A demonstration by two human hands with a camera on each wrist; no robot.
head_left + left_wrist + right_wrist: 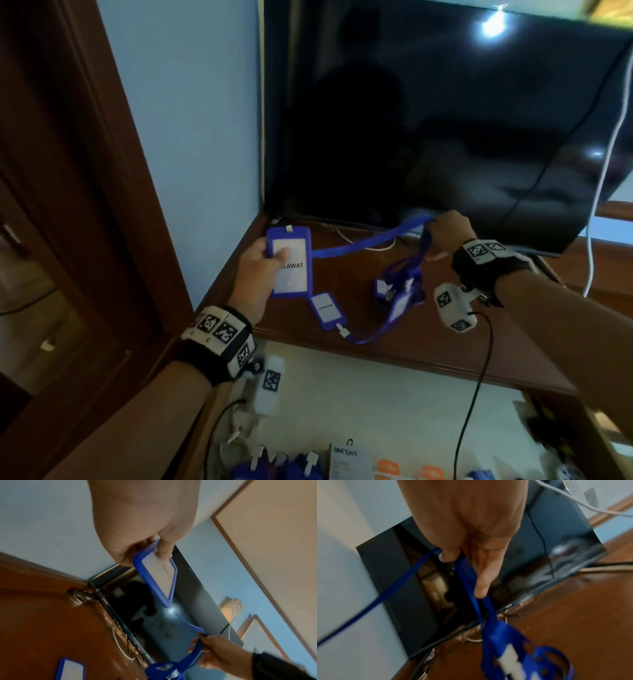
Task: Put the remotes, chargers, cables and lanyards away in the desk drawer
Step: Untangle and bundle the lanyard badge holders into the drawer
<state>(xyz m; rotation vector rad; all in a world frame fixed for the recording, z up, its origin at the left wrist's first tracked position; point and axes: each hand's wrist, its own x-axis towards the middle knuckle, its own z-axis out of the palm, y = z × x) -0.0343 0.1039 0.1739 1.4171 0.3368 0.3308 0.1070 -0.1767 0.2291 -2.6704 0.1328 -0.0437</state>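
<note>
My left hand (263,260) pinches a blue badge holder (291,263) with a white card, lifted above the left end of the wooden desk top (394,346). The same badge holder (157,577) shows under the thumb in the left wrist view. Its blue lanyard strap (363,241) runs right to my right hand (442,236), whose fingers grip the strap (467,574). From that hand a tangle of blue lanyards with badges (400,291) hangs down to the desk. A second badge holder (327,311) lies flat on the desk.
A dark TV screen (445,120) stands at the back of the desk against a blue wall. A white cable (606,164) hangs at the right. Below the desk edge the open drawer (394,411) holds more blue badges, small boxes and cables. A wooden door frame (85,171) stands at left.
</note>
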